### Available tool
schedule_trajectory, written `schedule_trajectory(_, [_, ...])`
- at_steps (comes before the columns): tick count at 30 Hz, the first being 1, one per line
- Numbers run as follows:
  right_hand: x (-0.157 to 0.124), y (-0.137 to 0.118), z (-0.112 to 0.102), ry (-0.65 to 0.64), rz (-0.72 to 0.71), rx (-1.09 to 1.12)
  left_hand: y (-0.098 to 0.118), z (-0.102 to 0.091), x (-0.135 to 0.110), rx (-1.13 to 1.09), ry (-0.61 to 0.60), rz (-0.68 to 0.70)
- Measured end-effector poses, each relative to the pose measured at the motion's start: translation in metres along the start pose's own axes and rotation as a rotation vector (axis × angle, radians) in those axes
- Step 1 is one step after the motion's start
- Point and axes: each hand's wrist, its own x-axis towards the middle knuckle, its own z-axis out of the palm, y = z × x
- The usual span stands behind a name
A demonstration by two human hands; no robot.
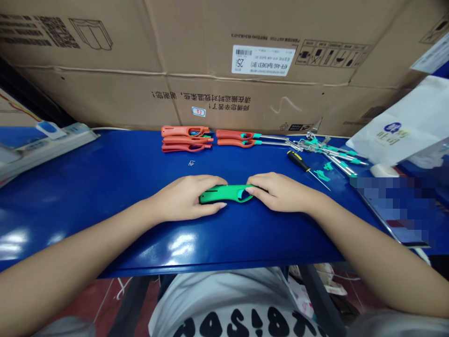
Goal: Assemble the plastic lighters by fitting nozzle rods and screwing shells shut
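A green lighter body lies crosswise between my hands, just above or on the blue tabletop. It has a dark slot, a finger loop and a teal trigger. My left hand is closed around its left end, thumb and fingers on either side. At the loop end, my right hand pinches the tip with thumb and fingers, which partly cover it. Behind them, orange-red lighter handles are stacked. To their right are two orange-red lighters with teal triggers and metal rods.
A yellow-black screwdriver lies right of centre. Beyond it are metal rods and teal parts. Tiny metal bits lie behind my left hand. A cardboard box walls the back; a power strip is left, a white bag right.
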Motion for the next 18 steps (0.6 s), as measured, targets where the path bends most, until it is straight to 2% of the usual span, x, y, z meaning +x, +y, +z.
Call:
schedule_trajectory(7, [-0.002,-0.003,-0.002,-0.026,0.02,0.004,-0.001,-0.001,0.0,0.17,-0.054,0.012])
schedule_trajectory(11, [-0.002,-0.006,0.0,0.006,-0.095,-0.032,0.0,0.001,0.0,0.188,-0.081,0.059])
schedule_trajectory(18, [0.0,-0.013,0.011,0.034,-0.228,-0.12,0.003,0.009,-0.002,0.25,-0.045,0.124])
